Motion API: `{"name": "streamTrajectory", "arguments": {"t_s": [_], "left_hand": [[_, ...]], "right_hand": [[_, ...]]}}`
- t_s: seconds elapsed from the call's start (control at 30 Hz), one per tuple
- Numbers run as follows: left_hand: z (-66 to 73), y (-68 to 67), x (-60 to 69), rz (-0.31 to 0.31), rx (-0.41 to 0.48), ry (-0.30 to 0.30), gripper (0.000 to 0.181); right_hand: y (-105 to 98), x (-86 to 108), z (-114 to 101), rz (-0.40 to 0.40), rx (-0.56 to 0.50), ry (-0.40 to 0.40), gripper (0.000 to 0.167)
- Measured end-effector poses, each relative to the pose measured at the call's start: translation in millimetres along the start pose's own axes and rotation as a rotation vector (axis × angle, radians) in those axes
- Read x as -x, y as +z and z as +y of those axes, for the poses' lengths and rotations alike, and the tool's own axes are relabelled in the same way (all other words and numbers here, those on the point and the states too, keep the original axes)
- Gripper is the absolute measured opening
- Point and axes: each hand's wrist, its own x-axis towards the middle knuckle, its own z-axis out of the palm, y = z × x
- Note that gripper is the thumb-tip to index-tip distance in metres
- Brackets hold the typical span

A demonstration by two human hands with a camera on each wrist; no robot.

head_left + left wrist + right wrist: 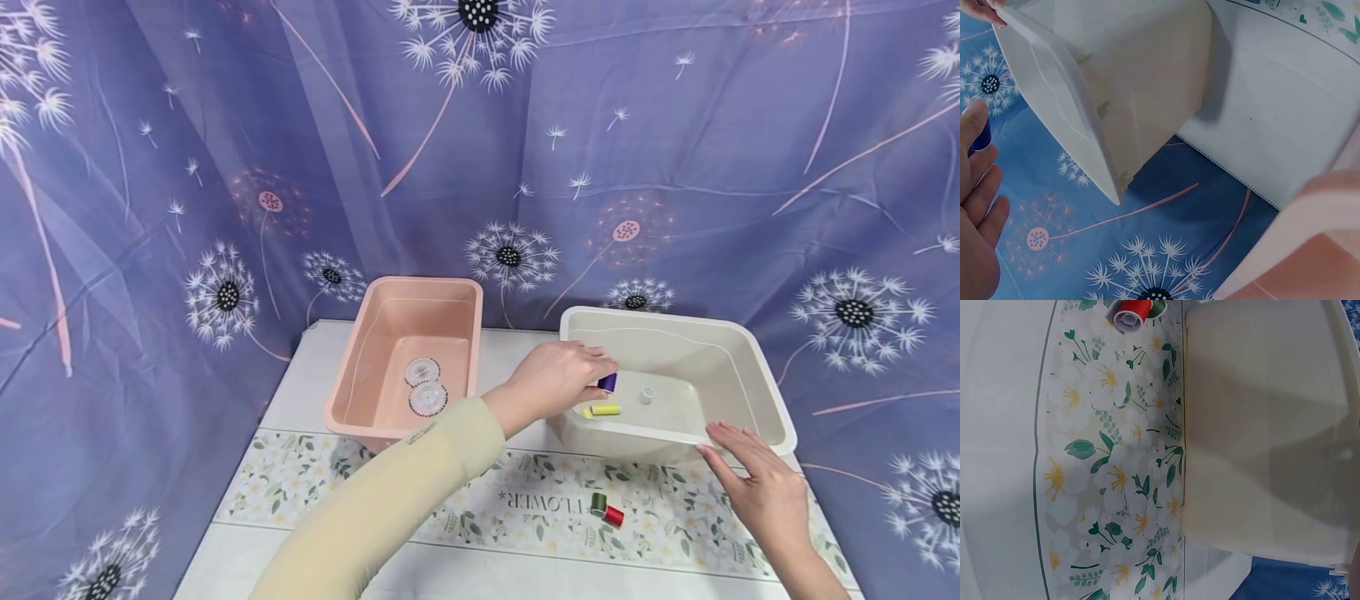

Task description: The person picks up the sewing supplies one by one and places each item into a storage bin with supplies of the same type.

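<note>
Inside the bin (678, 335), yellow thread (606, 410) is shown by head view alone; purple thread (610, 383) is pinched by the left hand (558, 377), the straight-fingered right hand (768, 483) rested at the rim (645, 431).

Creased violet-blue cloth (465, 208) printed with white and pink dandelions (508, 256) hangs behind and along both sides of a white bench (487, 571), crossed by a flowered band (517, 529) lettered "FLOWER".

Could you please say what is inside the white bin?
A yellow spool and a small white object. The left hand, holding a purple spool, covers part, and the near wall hides whatever lies just behind it.
</note>
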Motion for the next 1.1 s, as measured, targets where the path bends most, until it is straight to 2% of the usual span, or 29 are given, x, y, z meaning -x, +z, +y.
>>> {"name": "streamTrajectory", "arguments": {"t_s": [0.2,0.37,0.5,0.7,0.83,1.1], "left_hand": [[-2.0,1.7,-12.1,-0.032,-0.020,0.003,0.046],[-3.1,8.1,-20.9,-0.033,-0.009,-0.010,0.042],[-3.8,13.0,-29.2,-0.025,-0.026,0.008,0.040],[-2.8,18.7,-42.2,-0.049,-0.063,0.029,0.041],[-0.1,23.2,-51.1,-0.077,-0.072,0.027,0.039],[9.2,25.4,-68.1,-0.186,-0.042,0.012,0.039]], "right_hand": [[0,-0.6,0,-0.001,0.009,0.005,0.082],[0,-1.0,0,-0.005,0.007,0.005,0.082],[0,-0.9,0,-0.004,0.005,0.006,0.081],[0,-0.3,0,-0.003,0.006,0.010,0.082],[-1,-0.3,-1,-0.007,-0.005,0.009,0.080],[-1,-1.2,-2,-0.010,-0.006,0.010,0.080]]}}
